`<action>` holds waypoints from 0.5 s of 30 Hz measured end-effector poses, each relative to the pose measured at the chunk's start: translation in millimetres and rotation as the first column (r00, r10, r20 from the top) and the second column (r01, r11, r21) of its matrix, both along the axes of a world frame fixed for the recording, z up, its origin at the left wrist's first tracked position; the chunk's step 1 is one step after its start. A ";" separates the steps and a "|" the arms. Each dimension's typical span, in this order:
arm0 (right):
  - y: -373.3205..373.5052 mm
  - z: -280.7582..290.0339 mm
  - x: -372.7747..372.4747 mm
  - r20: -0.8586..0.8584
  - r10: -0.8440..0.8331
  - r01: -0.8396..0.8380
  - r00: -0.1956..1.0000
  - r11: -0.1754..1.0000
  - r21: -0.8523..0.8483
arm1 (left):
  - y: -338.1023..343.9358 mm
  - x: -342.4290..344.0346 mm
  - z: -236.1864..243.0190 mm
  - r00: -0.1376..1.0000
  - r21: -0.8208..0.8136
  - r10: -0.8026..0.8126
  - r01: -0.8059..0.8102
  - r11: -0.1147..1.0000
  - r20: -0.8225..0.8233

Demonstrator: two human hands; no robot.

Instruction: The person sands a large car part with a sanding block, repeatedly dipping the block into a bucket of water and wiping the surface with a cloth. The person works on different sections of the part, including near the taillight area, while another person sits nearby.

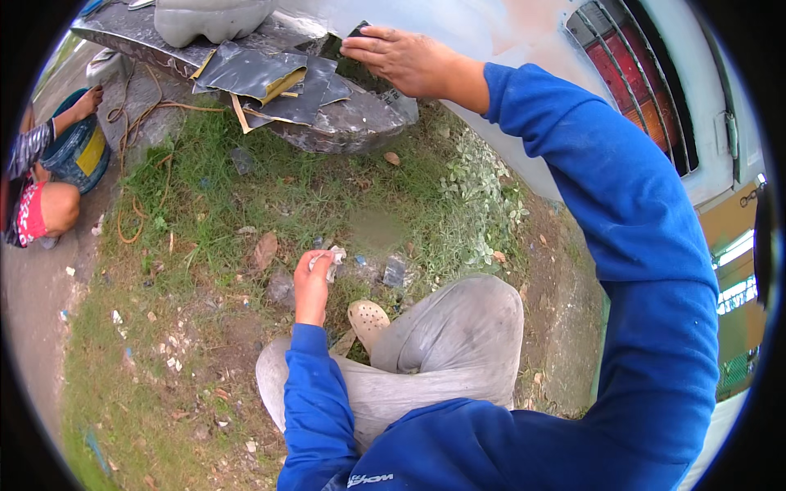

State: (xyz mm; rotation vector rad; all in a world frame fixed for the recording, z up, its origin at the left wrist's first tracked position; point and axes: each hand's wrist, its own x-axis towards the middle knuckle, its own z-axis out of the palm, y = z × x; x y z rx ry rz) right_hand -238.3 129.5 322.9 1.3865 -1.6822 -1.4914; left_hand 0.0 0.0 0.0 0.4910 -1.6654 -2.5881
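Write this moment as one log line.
left hand: holds crumpled whitish scrap | right hand: holds small black piece, beside pale vehicle body | nearby: loose black sheets

I see bright blue sleeves (639,204), gray pants (458,327), a white scrap (335,262), a black piece (358,29) and green grass (196,184).

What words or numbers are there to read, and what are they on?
Blue sweatshirt: white lettering, which I won't copy out.
Dark slab, below the right hand: pale marks, too small to read.
Bucket, yellow label: any print is too small to read.
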 end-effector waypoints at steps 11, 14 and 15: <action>302.3 -11.6 198.2 0.092 -0.478 0.446 0.874 0.862 0.242 | 25.1 3.8 -16.8 0.989 0.018 -0.127 0.127 0.992 0.070; 269.8 5.3 163.5 0.194 -0.418 0.412 0.888 0.908 0.069 | 37.6 2.8 -24.6 0.983 0.000 -0.154 0.155 0.988 0.101; 221.9 10.7 129.7 0.231 -0.357 0.378 0.905 0.924 -0.053 | 31.5 2.9 -27.6 0.988 0.007 -0.128 0.127 0.992 0.091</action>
